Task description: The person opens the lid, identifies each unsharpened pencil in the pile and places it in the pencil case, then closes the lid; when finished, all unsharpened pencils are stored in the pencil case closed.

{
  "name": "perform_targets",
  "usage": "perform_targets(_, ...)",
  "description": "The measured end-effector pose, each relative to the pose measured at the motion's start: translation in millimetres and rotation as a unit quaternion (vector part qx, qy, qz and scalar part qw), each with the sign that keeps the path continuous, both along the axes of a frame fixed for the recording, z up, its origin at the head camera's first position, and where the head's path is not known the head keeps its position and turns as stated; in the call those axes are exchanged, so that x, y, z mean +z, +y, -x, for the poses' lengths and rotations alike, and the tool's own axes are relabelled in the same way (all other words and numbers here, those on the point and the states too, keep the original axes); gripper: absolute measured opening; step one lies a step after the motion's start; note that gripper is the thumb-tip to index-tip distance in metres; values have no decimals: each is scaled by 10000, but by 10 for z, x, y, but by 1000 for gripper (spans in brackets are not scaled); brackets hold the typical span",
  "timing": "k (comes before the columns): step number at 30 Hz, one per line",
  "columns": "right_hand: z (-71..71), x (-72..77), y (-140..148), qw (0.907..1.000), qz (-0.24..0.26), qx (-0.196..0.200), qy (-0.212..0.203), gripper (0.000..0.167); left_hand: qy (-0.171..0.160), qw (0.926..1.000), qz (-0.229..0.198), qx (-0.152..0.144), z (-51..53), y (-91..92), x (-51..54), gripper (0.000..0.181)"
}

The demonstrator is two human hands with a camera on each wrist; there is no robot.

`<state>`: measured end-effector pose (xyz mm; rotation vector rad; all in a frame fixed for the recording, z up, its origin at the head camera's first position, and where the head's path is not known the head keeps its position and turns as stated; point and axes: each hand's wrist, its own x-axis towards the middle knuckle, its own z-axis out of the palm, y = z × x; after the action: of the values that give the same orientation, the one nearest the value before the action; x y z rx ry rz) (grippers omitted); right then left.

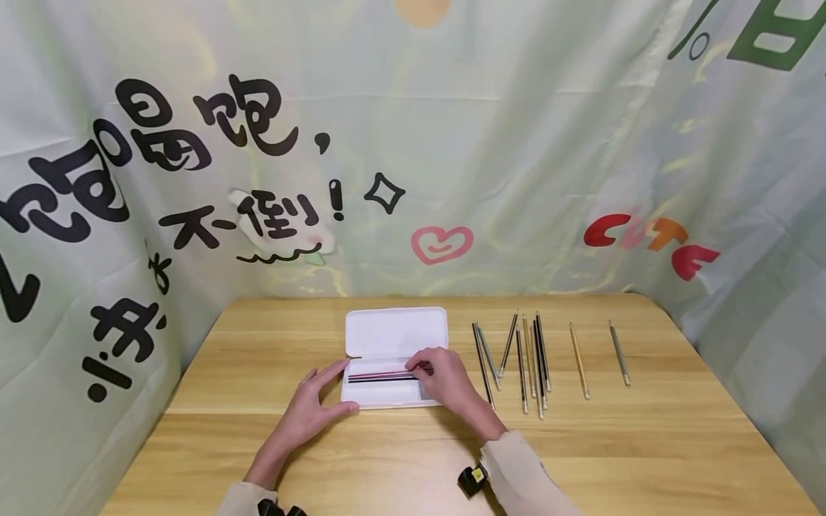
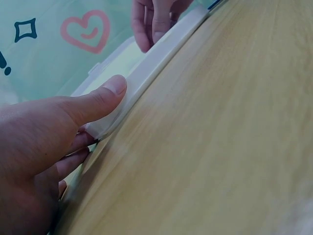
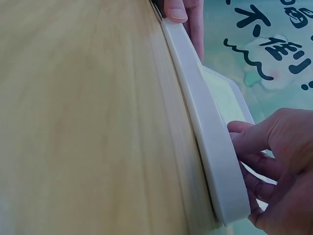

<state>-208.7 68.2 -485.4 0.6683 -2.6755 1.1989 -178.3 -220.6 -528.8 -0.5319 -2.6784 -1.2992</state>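
Observation:
A white pencil case (image 1: pixel 381 395) lies on the table with its lid (image 1: pixel 396 333) folded back. Inside its tray are dark pencils (image 1: pixel 381 380) and a reddish one (image 1: pixel 379 374), side by side. My left hand (image 1: pixel 312 407) holds the case's left end, thumb at the front edge and index finger near the hinge side. In the left wrist view that thumb (image 2: pixel 110 93) rests on the case's wall. My right hand (image 1: pixel 448 378) reaches over the right part of the tray, thumb and fingers pinching the pencils' right ends, which it partly hides.
Several black, grey and natural-wood pencils (image 1: pixel 535 358) lie spread right of the case. A natural-wood pencil (image 1: pixel 579 360) and a grey pencil (image 1: pixel 619 353) lie apart farther right. The wooden table (image 1: pixel 387 466) meets a printed curtain (image 1: pixel 516 179) at the back.

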Motion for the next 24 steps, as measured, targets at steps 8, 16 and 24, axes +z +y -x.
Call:
perform_targets(8,-11,60,114,9982,538,13,-267,15,75,10000,-3,-29,-10,-12,-11,82)
perform_targets(16,-20,295,465,9944,1009,-268,-145,20,168,9998,27,56,9,9,-47,82)
perform_targets(24,-116,437,932,9929,926,-683,307,26,89,9999,61,88,6,4,-22,83)
